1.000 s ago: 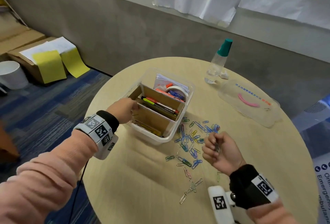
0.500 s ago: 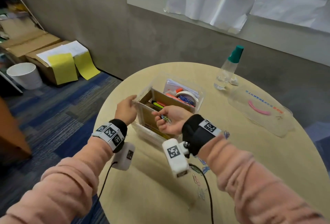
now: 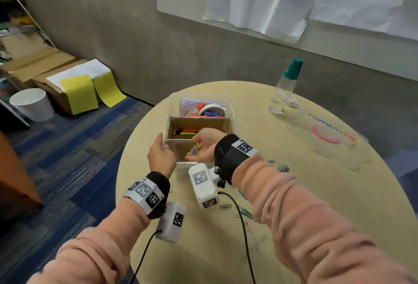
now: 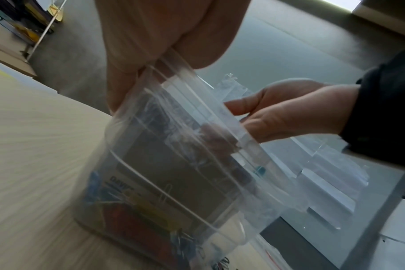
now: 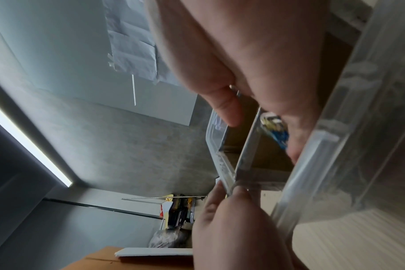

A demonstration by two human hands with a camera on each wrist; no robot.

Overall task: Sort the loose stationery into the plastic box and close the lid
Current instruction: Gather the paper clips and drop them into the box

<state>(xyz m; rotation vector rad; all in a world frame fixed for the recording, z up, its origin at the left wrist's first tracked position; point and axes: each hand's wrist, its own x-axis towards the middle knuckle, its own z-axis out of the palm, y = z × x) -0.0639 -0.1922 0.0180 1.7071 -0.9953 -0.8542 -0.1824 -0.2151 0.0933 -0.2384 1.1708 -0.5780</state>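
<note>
The left hand (image 3: 161,155) pinches the left rim of the clear plastic box (image 3: 201,99), thumb and fingers (image 5: 239,196) curled over its edge. Just right of those fingers, the right hand (image 3: 204,145) reaches into the box's near cardboard compartment, fingers loosely spread, with coloured paper clips (image 5: 275,130) against them; whether they grip the clips I cannot tell. Farther right, more clips (image 3: 245,212) lie loose on the table (image 3: 339,193), and the lid (image 3: 325,136) rests well apart.
</note>
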